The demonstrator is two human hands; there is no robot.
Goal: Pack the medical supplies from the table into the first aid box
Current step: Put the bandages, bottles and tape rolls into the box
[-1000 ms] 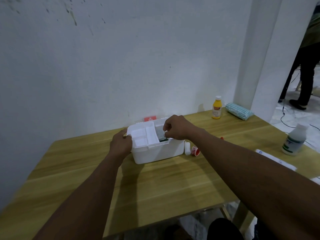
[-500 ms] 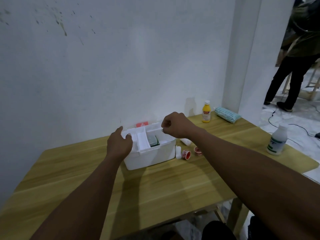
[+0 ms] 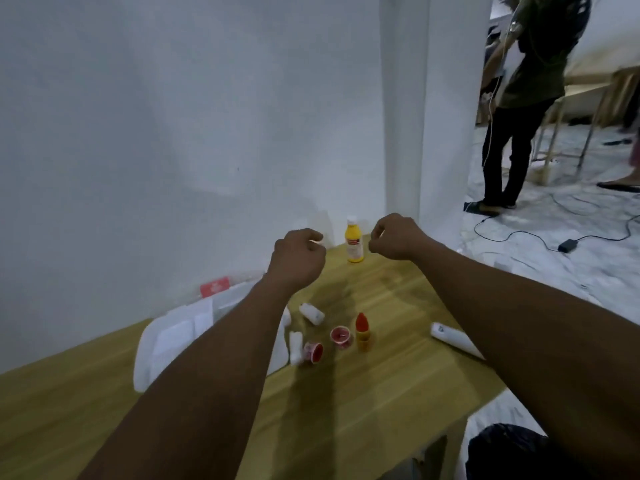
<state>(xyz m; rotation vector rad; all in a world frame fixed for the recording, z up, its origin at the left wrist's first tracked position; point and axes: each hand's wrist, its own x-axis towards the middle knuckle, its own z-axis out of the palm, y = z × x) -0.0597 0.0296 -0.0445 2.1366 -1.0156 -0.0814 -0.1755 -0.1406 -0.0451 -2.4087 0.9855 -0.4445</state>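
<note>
The white first aid box (image 3: pixel 162 344) stands open against the wall at the left, and my left forearm hides part of it. My left hand (image 3: pixel 298 259) hovers above the table with its fingers curled, and I see nothing in it. My right hand (image 3: pixel 394 239) hovers beside it, also curled and with nothing in it. Between the hands, by the wall, stands a yellow bottle (image 3: pixel 354 242). Below the hands lie a small white bottle (image 3: pixel 311 313), two red tape rolls (image 3: pixel 341 337), a white tube (image 3: pixel 295 345), a red-capped dropper bottle (image 3: pixel 362 333) and a long white item (image 3: pixel 452 338).
The wooden table (image 3: pixel 346 410) ends at the right near my right arm. A white pillar (image 3: pixel 426 116) rises behind the table's far corner. Beyond it a person (image 3: pixel 519 109) stands on a floor with cables and a power adapter (image 3: pixel 566 244).
Both hands left the box and rose to the right, near the yellow bottle. The view swung right, so the box now sits at the lower left.
</note>
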